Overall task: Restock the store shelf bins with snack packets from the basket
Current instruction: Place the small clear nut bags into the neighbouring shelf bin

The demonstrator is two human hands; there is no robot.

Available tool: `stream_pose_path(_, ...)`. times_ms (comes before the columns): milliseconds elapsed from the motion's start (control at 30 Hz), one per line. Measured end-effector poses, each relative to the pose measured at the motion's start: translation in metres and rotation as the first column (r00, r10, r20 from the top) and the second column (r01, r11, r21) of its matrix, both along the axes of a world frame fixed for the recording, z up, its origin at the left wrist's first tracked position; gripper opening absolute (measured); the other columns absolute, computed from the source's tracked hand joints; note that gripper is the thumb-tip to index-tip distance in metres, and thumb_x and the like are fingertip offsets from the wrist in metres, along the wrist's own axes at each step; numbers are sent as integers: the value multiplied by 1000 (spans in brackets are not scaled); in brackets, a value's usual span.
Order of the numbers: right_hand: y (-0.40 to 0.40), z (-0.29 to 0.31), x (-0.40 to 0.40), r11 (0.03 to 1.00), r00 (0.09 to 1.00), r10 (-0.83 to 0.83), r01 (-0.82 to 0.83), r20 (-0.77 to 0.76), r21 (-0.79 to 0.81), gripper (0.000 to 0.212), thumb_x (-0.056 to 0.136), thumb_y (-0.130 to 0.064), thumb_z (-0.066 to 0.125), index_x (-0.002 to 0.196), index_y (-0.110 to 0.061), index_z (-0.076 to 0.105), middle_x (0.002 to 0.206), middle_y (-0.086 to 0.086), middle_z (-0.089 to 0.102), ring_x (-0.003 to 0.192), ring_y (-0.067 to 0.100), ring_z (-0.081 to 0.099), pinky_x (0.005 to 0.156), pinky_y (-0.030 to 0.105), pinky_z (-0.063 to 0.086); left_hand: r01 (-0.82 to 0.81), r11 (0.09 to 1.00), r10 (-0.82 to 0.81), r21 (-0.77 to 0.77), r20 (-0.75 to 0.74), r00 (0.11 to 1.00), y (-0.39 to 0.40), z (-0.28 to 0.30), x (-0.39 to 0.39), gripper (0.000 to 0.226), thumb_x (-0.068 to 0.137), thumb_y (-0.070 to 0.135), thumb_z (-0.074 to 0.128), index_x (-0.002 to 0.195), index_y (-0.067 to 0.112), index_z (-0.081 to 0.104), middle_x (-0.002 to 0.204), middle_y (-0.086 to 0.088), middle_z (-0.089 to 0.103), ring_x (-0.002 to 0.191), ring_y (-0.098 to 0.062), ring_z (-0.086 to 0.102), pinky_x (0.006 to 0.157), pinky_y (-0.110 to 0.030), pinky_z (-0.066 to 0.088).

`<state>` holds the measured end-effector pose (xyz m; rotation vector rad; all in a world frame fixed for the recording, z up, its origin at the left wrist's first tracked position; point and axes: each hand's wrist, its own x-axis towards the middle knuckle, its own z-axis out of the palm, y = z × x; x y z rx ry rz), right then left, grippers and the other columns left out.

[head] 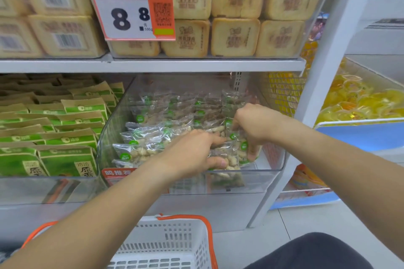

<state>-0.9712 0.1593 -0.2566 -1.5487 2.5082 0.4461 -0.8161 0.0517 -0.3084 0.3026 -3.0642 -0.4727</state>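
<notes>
Store shelving, clear plastic bin [271,172]: left hand [188,155] and right hand [253,124] both pinching crinkly see-through nut packets [142,148], light, slippery, best grabbed by the edges

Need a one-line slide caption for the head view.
Both hands, left hand and right hand, arrange clear nut packets in a transparent shelf bin; white basket waits below.

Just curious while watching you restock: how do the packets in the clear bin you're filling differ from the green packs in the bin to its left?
The clear packets are see-through and show pale nuts inside; the green packs are opaque green and tan. The clear packets lie loosely heaped, while the green packs lie in overlapping rows. Both hands, left hand and right hand, are among the clear packets; neither touches the green packs. Both sit in clear bins on one shelf.
</notes>
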Motion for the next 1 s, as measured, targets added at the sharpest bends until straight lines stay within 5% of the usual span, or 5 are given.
stream_pose_path(233,9,13,1,994,993,82,-75,84,-77,87,54,-59,90,125,-17,62,111,4,69,102,26,63,88,39,55,-9,1000,7,29,51,999,7,11,3,68,86,55,67,146,31,46,151,11,44,135,-13,47,109,-35,41)
stream_pose_path(533,12,1,12,978,982,158,-170,-98,-122,49,85,-46,74,116,-10,59,115,14,64,105,35,64,74,36,44,-28,999,27,18,65,998,12,13,5,70,86,57,65,147,29,44,155,11,38,141,-14,39,114,-36,36)
stream_pose_path(700,14,3,6,980,982,174,-180,-73,-89,56,83,-45,76,118,-8,52,111,12,62,102,34,64,70,38,45,-41,998,38,45,51,998,13,13,7,69,85,57,66,146,32,44,155,12,38,141,-14,40,115,-38,35)
stream_pose_path(800,18,9,6,990,987,143,-144,-77,-10,79,62,-60,85,116,-12,53,109,6,61,100,30,62,71,36,46,-37,997,34,63,43,999,9,10,6,70,85,58,67,146,33,45,154,12,39,138,-14,43,114,-36,36)
stream_pose_path(1000,17,2,13,983,959,185,-176,-213,60,96,55,-58,89,126,-12,43,115,7,60,104,30,64,69,35,39,-25,999,24,46,26,999,9,7,6,68,86,60,63,147,36,43,157,10,35,143,-16,34,118,-39,27)
